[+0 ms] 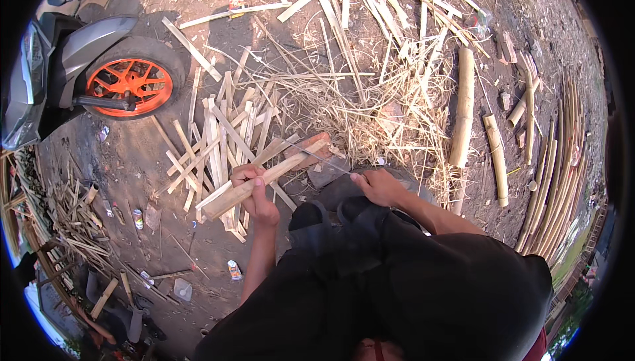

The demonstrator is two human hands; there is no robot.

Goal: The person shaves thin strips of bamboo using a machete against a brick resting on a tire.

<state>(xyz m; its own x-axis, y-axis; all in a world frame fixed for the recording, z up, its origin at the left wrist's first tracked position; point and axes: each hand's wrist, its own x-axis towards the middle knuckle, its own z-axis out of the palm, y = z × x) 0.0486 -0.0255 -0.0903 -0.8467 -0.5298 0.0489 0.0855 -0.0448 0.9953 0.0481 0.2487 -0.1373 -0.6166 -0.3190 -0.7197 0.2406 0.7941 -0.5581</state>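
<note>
— Left hand (254, 192)? Fingers wrapped tight round a bamboo slat (264, 178), which slants up to the right over the dirt (132, 156).

— And the right hand (376, 185)?

— Closed on a knife (317, 156), blade laid across the slat's far end, above a brick (311, 148).

— Around them?

— Cut strips (215, 142) piled just beyond the left hand, bamboo poles (463, 106) to the right, a scooter wheel (132, 82) far left.

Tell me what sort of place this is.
Probably an outdoor bamboo-splitting yard on bare dirt ground. Split bamboo strips and shavings litter it, whole bamboo poles lie at the right, and a scooter's orange-rimmed wheel stands nearby.
</note>
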